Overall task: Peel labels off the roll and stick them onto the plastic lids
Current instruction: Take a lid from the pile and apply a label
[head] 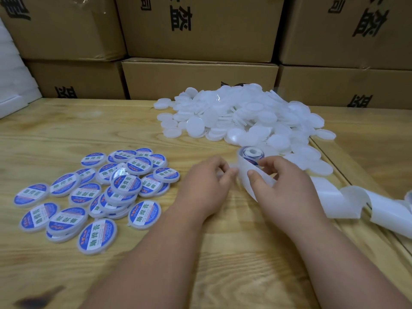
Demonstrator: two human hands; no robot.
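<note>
A: How far along is the job?

B: Left of the grip lies a cluster of white round plastic lids with blue labels, done. Beyond it, a far larger heap of bare white lids waits.

A: And the hands?

B: The right hand holds the small label roll and its white backing strip; the left hand pinches at the strip's edge, what it pinches unclear.

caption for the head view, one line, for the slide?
Both hands, left and right, work the label roll between labelled lids and a pile of blank lids.
</note>
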